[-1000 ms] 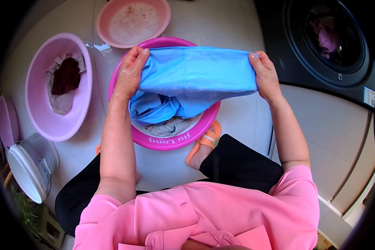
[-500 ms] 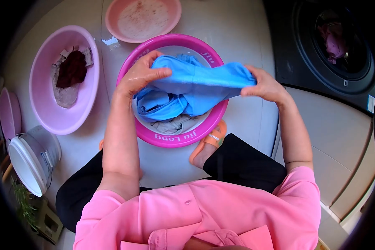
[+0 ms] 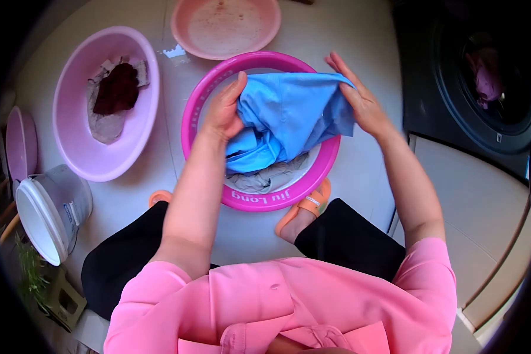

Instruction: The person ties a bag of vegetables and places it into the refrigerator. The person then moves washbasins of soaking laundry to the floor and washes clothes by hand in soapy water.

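Note:
Stretched between my hands is a wet-looking blue garment [image 3: 295,106], raised over the magenta basin [image 3: 259,203]. My left hand [image 3: 225,111] grips its left end, thumb upward and fingers curled in at the fabric. At the upper right corner my right hand [image 3: 364,105] holds the cloth by the thumb side, its fingers rather straight and pointing away from me. Lower folds of the garment hang down into the basin. Beneath them, a grey cloth [image 3: 268,177] lies in the basin near its front rim.
A lilac basin [image 3: 68,127] with a dark red cloth [image 3: 117,88] and greyish pieces stands left. Behind is a pink basin [image 3: 186,35]. A white bucket [image 3: 71,192] lies tipped at far left. The front-loading washing machine [image 3: 421,118] on the right has pink fabric [image 3: 486,76] inside.
The blue garment has gone from a long folded band to a broader, more spread sheet. My right hand has turned, its fingers now pointing upward. The view has shifted slightly.

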`<state>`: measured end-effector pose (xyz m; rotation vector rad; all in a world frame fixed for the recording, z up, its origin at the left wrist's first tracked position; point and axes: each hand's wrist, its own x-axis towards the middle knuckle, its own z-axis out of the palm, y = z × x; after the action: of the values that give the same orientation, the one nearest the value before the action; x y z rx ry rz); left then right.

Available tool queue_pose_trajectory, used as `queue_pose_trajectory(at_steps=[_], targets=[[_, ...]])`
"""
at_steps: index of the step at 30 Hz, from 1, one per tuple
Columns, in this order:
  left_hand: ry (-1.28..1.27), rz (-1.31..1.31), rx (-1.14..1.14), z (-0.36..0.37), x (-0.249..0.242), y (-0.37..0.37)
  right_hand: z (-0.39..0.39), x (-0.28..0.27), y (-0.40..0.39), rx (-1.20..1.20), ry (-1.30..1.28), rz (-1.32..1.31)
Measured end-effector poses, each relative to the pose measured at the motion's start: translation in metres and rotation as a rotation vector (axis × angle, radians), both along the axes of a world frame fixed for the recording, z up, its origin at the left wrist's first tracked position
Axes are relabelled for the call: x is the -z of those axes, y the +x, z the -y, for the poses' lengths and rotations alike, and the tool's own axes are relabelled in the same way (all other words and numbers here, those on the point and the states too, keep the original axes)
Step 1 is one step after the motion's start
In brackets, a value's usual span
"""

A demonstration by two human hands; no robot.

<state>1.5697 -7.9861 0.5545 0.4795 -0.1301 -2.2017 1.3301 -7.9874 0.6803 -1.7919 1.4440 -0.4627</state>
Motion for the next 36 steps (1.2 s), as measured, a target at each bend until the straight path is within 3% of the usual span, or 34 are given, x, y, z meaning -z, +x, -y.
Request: queue_pose_trajectory(at_steps=[1,2,3,4,5,6,7,9,11,12,13,14,16,18,19,20,23,24,25,26,27,29,31,33,35,36], targets=[[0.127,-0.111,-0.044,-0.001,0.001,-0.010,0.004,0.010,0.019,0.132,0.028,0.277],[0.253,-0.115,-0.121,-0.001,0.004,-0.018,-0.001,0.014,0.039,0.194,0.095,0.197],[0.255,-0.105,-0.136,0.000,0.012,-0.023,-0.008,0.028,0.052,-0.074,-0.032,0.104],[0.395,0.099,-0.086,0.001,0.022,-0.027,-0.018,0.042,0.067,-0.339,-0.163,0.013],[0.539,0.302,-0.031,-0.001,0.033,-0.030,-0.038,0.034,0.099,-0.412,-0.237,-0.040],[0.545,0.308,-0.032,-0.009,0.045,-0.032,-0.051,0.026,0.124,-0.483,-0.387,-0.090],[0.310,0.468,-0.041,-0.021,0.055,-0.037,-0.060,0.060,0.129,-0.386,-0.312,-0.281],[0.076,0.616,-0.037,-0.034,0.046,-0.048,-0.025,0.115,0.110,-0.097,-0.597,-0.538],[0.368,0.281,-0.234,-0.033,0.008,-0.060,-0.019,0.119,0.114,-0.029,-0.644,-0.487],[0.382,0.291,-0.232,-0.037,0.006,-0.052,-0.017,0.119,0.118,0.042,-0.695,-0.434],[0.369,0.293,-0.233,-0.037,0.033,-0.049,-0.021,0.112,0.126,0.046,-0.707,-0.431],[0.150,0.246,-0.252,-0.046,0.080,-0.050,-0.036,0.098,0.137,-0.025,-0.725,-0.262],[-0.053,0.198,-0.258,-0.055,0.077,-0.052,-0.042,0.098,0.122,-0.301,-0.531,-0.513],[0.424,0.118,-0.198,-0.035,-0.004,-0.057,-0.008,0.106,0.106,-0.176,-0.533,-0.457],[0.433,0.117,-0.197,-0.044,0.016,-0.059,-0.006,0.107,0.103,-0.050,-0.508,-0.406],[0.156,-0.105,-0.324,-0.055,0.050,-0.063,-0.022,0.111,0.111,-0.054,-0.608,-0.324],[0.074,0.365,-0.264,-0.048,-0.002,-0.037,-0.050,0.081,0.130,-0.115,-0.636,-0.091],[0.300,0.369,-0.236,-0.041,-0.010,-0.049,-0.039,0.093,0.115,-0.246,-0.644,-0.479],[0.514,0.362,-0.209,-0.035,-0.013,-0.057,-0.024,0.098,0.108,-0.244,-0.648,-0.481],[0.459,0.173,-0.204,-0.035,-0.013,-0.059,-0.011,0.101,0.102,-0.106,-0.550,-0.412],[0.464,0.175,-0.203,-0.038,-0.006,-0.058,-0.008,0.103,0.101,0.030,-0.441,-0.337],[0.251,0.113,-0.229,-0.038,0.031,-0.057,-0.041,0.063,0.134,-0.036,-0.485,-0.226],[0.057,0.054,-0.240,-0.045,0.053,-0.052,-0.049,0.063,0.136,-0.092,-0.508,-0.114],[-0.070,0.023,-0.251,-0.034,0.043,-0.051,-0.016,0.107,0.103,-0.128,-0.608,-0.350],[0.508,0.453,-0.180,-0.026,-0.039,-0.045,-0.030,0.107,0.116,-0.116,-0.645,-0.382],[0.099,0.482,-0.130,-0.034,0.020,-0.046,-0.038,0.105,0.123,-0.109,-0.694,-0.406]])
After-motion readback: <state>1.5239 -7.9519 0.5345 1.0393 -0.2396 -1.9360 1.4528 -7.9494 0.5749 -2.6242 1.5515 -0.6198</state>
